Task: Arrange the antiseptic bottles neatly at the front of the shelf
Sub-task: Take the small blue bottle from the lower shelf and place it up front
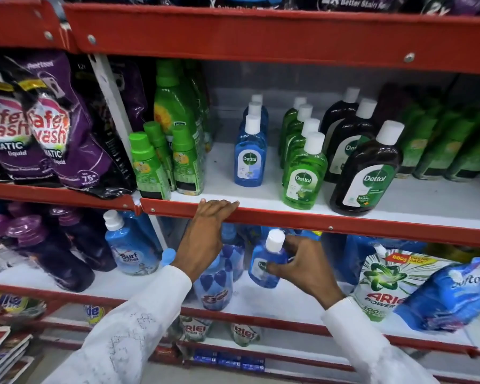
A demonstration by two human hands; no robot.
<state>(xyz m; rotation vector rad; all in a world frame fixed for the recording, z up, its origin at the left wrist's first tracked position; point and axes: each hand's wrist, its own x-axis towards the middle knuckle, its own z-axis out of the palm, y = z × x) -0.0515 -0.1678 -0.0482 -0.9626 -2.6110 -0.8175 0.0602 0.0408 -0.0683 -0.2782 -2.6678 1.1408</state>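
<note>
On the white middle shelf (416, 200) stand three rows of Dettol bottles with white caps: blue ones (250, 159) set back from the edge, green ones (302, 176) and dark brown ones (367, 176) reaching nearer the front. My right hand (302, 266) is below that shelf, shut on a small blue Dettol bottle (265, 263), which is tilted with its cap up. My left hand (205, 234) rests with its fingers over the red front rail (344, 221), left of the blue row.
Green-capped bottles (150, 164) crowd the shelf's left end, green pouches (449, 145) its right. Purple detergent pouches (45, 128) hang left. The lower shelf holds blue Surf and Ezee bottles (214, 281), an Ariel pouch (383, 286) and a blue Softouch pouch (455, 289).
</note>
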